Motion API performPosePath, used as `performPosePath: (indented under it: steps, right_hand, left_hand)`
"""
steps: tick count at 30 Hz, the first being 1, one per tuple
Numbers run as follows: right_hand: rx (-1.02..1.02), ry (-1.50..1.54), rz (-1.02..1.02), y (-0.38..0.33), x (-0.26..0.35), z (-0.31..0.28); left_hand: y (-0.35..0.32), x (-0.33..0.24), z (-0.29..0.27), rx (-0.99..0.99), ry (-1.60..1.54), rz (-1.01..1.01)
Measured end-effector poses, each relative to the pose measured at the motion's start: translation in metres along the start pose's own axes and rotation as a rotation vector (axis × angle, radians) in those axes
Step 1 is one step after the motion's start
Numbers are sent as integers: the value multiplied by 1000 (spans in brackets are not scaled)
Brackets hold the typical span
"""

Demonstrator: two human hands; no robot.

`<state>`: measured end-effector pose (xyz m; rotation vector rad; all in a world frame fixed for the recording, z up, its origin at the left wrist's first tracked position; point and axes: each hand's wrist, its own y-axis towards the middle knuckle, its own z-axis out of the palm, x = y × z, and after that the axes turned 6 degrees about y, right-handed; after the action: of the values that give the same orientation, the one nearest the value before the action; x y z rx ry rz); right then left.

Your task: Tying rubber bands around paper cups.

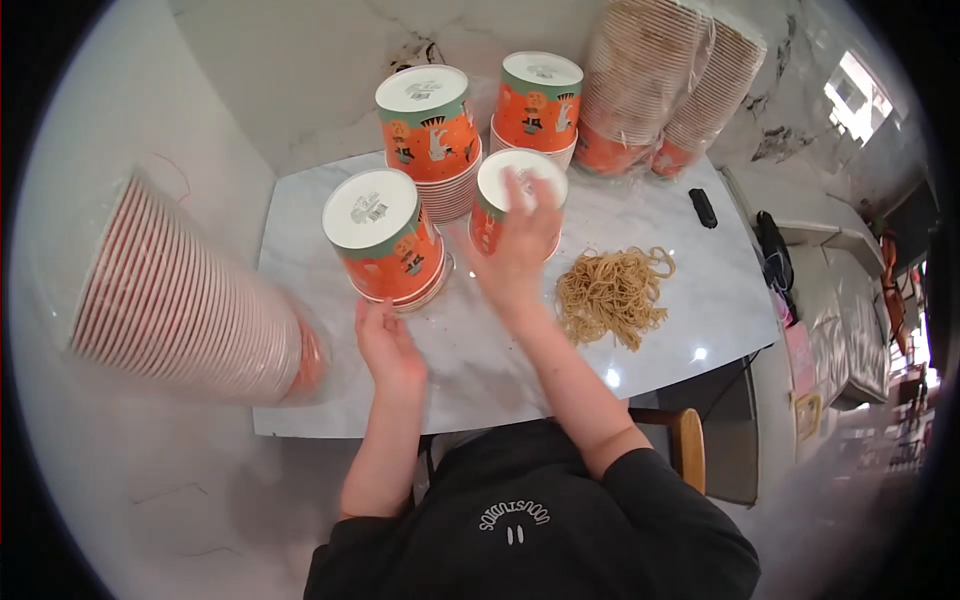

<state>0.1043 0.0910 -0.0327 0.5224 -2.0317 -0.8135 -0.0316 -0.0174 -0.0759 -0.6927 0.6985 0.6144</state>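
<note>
Several orange-and-green paper buckets stand upside down on the marble-patterned table (470, 365), white bases up. My left hand (388, 345) is at the lower rim of the front left bucket stack (395, 235), fingers stretched toward it and apart; whether they touch it is unclear. In front of the front right bucket (487, 225), my right hand (520, 250) is raised, its fingers smeared by motion over the white base. Whether it grips that bucket cannot be made out. Behind stand a taller back left stack (430, 130) and a back right stack (538, 100).
A heap of tan rubber bands (612, 295) lies right of my right hand. Long plastic-wrapped bucket stacks lean at the far right (645, 70) and on the left (190, 300). A small black object (703, 208) lies near the right edge. A wooden chair (687, 450) is beside me.
</note>
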Motion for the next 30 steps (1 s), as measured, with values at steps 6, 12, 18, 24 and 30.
performPosePath:
  steps: [6,12,18,24,30]
  right_hand:
    - [-7,21,180,41,-79,-14]
    - [18,128,197,65,-69,-30]
    - [-37,-130,78,87,-56,-52]
    - [53,-33,142,94,-36,-63]
    - [125,-55,135,92,-27,-67]
  left_hand:
    - [-3,2,1,62,127,-173]
    - [-7,-4,-6,74,90,-287]
    - [-28,-25,7,445,191,-706]
    - [-49,-11,18,710,99,-832]
    - [-43,11,28,793,107,-481]
